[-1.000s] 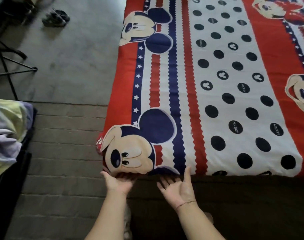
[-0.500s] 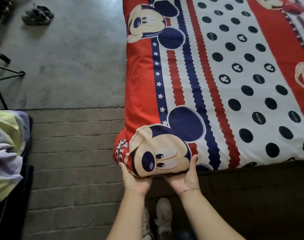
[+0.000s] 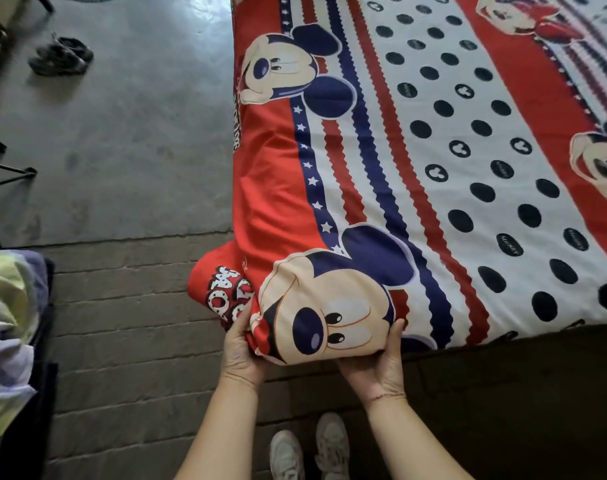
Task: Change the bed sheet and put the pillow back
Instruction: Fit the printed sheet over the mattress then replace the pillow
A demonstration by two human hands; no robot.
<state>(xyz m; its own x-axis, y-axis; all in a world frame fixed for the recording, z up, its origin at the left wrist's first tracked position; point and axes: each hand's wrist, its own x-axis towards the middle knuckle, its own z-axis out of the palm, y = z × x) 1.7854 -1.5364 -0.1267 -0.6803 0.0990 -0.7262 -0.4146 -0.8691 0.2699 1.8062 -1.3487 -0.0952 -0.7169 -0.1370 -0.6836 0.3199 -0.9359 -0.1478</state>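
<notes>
1. My left hand [image 3: 241, 351] cups the near left corner of the bed from below, fingers curled under the bed sheet [image 3: 416, 174], thumb pressed up against the bunched red cloth.
2. My right hand [image 3: 378, 367] grips the same corner from the other side, palm under the near edge, thumb up along the printed cartoon mouse face [image 3: 326, 317].
3. Both hands are closed on the sheet, which wraps over the corner and bulges between them.
4. The sheet lies spread over the top of the bed, reaching its left edge and its near edge.
5. Its pattern: red bands, blue and red scalloped stripes, a blue strip of white stars, a white field of black dots.
6. Several black dots carry the word "MICKEY" [image 3: 509, 244] in small letters; others hold a white mouse-head shape.
7. Large white dotted lettering [image 3: 227, 296] sits on the red fold beside my left thumb; I cannot read it.
8. More lettering runs along the left edge farther up, too creased to read.
9. My pale shoes [image 3: 309, 448] stand on the brick floor [image 3: 129, 341] below the near edge.
10. Dark shoes [image 3: 61, 57] lie on the grey floor, well apart from the bed.
</notes>
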